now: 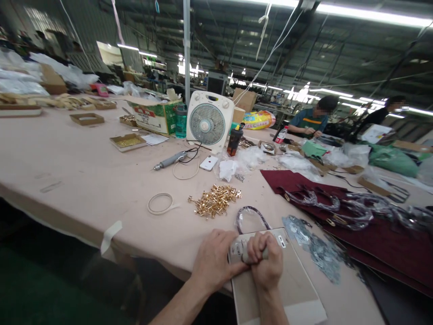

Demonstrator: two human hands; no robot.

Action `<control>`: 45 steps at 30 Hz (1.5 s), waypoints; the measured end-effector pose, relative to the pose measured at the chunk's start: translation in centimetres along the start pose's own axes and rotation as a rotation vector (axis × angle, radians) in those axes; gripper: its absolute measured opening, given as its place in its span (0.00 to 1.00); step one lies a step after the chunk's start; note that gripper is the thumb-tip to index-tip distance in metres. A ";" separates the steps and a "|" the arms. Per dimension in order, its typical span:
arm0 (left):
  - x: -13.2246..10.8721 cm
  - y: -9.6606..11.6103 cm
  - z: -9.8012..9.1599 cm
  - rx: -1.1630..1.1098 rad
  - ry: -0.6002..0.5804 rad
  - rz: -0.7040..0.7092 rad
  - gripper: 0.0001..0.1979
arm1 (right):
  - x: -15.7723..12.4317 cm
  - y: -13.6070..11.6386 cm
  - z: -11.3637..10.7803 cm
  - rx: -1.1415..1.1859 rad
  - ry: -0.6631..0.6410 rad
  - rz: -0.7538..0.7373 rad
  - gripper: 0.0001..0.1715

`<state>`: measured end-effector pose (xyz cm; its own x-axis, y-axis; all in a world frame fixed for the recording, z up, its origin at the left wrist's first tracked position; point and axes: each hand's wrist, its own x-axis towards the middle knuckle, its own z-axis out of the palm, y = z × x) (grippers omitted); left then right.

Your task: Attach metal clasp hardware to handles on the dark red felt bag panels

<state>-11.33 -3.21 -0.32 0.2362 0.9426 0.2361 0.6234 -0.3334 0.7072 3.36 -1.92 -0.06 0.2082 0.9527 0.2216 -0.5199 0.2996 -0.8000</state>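
A flat beige bag panel (291,280) lies at the table's front edge, with a dark, plastic-wrapped handle (249,211) looping out beyond its far end. My left hand (214,257) grips the panel's left edge, thumb across the top. Beside it, my right hand (265,259) is closed in a fist round a light grey tool (248,257), whose tip is hidden. Just beyond my hands is a heap of small gold metal fittings (216,201). Flat silver metal plates (314,246) are spread to the panel's right.
A box fan (208,121) stands ahead, near a corded electric screwdriver (171,160), a phone (209,163) and a dark bottle (235,141). A tape ring (160,203) lies left. Maroon material (389,253) with wrapped handles covers the right side. A co-worker (313,117) sits beyond.
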 end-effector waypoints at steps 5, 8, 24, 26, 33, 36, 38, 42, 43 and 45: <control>0.0 -0.3 0.2 0.045 -0.026 0.003 0.40 | -2.0 -2.0 -3.2 0.141 0.233 0.042 0.23; 0.1 -0.5 0.4 0.073 -0.044 -0.017 0.39 | -2.9 -3.5 -5.6 0.170 0.329 0.022 0.22; 1.7 -2.0 0.5 -0.053 -0.236 -0.016 0.31 | 2.2 -14.6 -24.4 -0.912 0.655 0.089 0.28; 2.5 -2.3 -0.1 -0.092 -0.280 0.010 0.32 | 2.7 -15.4 -25.5 -1.220 0.608 0.101 0.26; 6.5 -3.0 -1.8 -0.082 -0.388 0.119 0.35 | 2.6 -15.2 -25.5 -1.679 0.482 -0.273 0.33; 7.3 -3.0 -1.9 -0.082 -0.392 0.147 0.35 | 1.2 -13.3 -21.0 -1.474 0.466 -0.201 0.31; 7.0 -2.9 -1.9 -0.091 -0.343 0.171 0.33 | 0.1 -11.6 -17.1 -1.344 0.385 -0.154 0.29; 5.6 -2.7 -1.6 -0.093 -0.136 0.275 0.27 | -1.5 -7.7 -10.2 -1.079 0.262 -0.161 0.26; 5.2 -2.7 -1.4 -0.074 -0.085 0.299 0.26 | -1.7 -6.8 -9.0 -1.018 0.241 -0.147 0.26; 4.6 -2.7 -1.2 -0.020 0.016 0.334 0.23 | -2.2 -5.3 -7.5 -0.928 0.208 -0.092 0.26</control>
<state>-12.79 2.05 -0.36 0.4135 0.7814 0.4674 0.4983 -0.6238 0.6021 11.91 -5.98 -0.48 0.4046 0.8727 0.2733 0.3514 0.1275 -0.9275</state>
